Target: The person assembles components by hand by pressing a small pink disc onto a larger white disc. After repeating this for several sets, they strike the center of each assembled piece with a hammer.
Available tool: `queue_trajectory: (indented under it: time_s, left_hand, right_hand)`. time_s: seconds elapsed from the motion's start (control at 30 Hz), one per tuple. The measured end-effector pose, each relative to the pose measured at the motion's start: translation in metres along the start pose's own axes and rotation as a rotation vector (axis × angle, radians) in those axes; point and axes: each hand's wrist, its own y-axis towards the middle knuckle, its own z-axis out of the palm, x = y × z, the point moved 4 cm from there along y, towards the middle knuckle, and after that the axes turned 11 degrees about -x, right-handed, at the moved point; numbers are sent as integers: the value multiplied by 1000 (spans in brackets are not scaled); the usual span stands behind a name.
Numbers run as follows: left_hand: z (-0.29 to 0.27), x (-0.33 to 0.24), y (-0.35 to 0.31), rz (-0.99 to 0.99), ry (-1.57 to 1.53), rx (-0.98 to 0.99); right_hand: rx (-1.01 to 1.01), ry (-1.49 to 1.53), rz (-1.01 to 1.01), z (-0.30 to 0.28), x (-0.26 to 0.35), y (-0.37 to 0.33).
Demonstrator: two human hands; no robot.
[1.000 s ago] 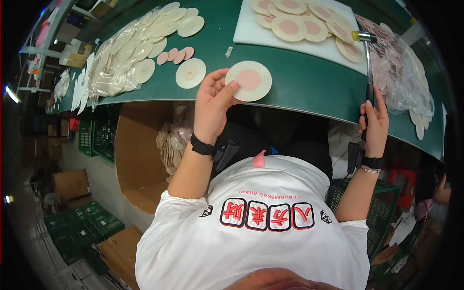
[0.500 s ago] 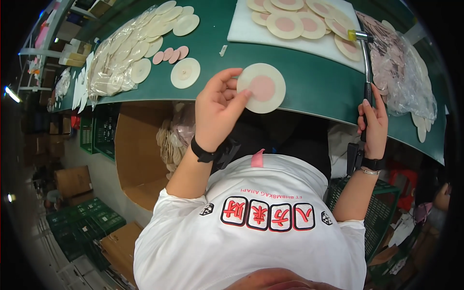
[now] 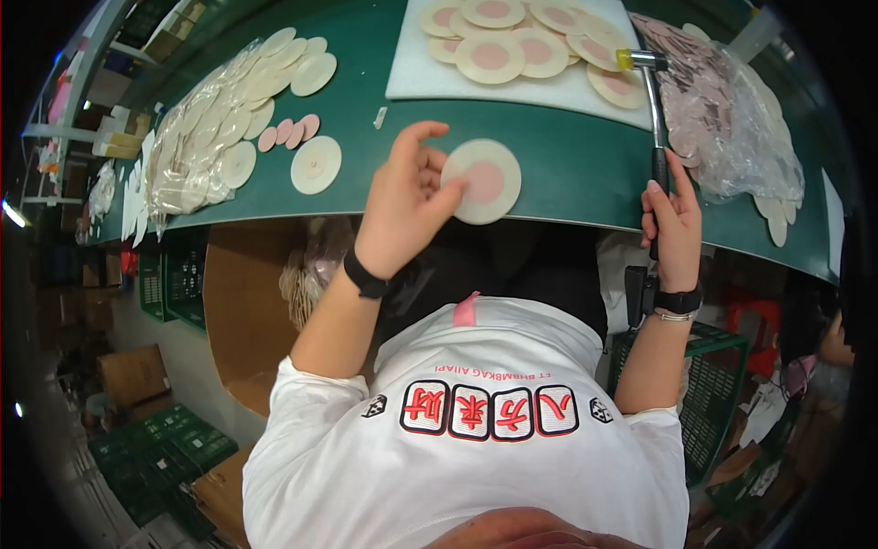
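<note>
My left hand (image 3: 402,197) holds a round cream disc (image 3: 505,197) with a pink centre, above the table's near edge. The thumb lies on its face and the index finger is lifted off it. My right hand (image 3: 674,220) is closed around the black handle of a small hammer (image 3: 655,123). The hammer's head, yellow at one end, reaches over the right edge of a white foam board (image 3: 412,78). On that board lie several cream discs with pink centres (image 3: 491,57). A plain cream disc (image 3: 316,178) lies left of my left hand, beside several small pink discs (image 3: 294,139).
A clear bag of cream discs (image 3: 197,146) lies on the green table (image 3: 567,165) at the left. At the right is a clear bag of pinkish discs (image 3: 722,128). Below the table stand a cardboard box (image 3: 242,302) and green crates (image 3: 169,448).
The view has shifted, so the table's contents sit further left. My left index finger has lifted away from the disc's rim. My right hand keeps its hold on the hammer.
</note>
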Motion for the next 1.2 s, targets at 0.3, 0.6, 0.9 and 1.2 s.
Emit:
queue_trajectory:
  time_s: [0.3, 0.6, 0.9, 1.2]
  left_hand:
    - [34, -10, 119, -5, -225, -109]
    - [-47, -15, 1, 259, 316, -94]
    - [-127, 34, -40, 356, 1161, -445]
    - [-42, 19, -48, 563, 1025, -123]
  right_hand:
    - [5, 6, -35, 2, 0, -1]
    - [-4, -12, -32, 3, -5, -3]
    - [-83, -96, 36, 0, -9, 6]
    - [-41, -112, -44, 2, -9, 6]
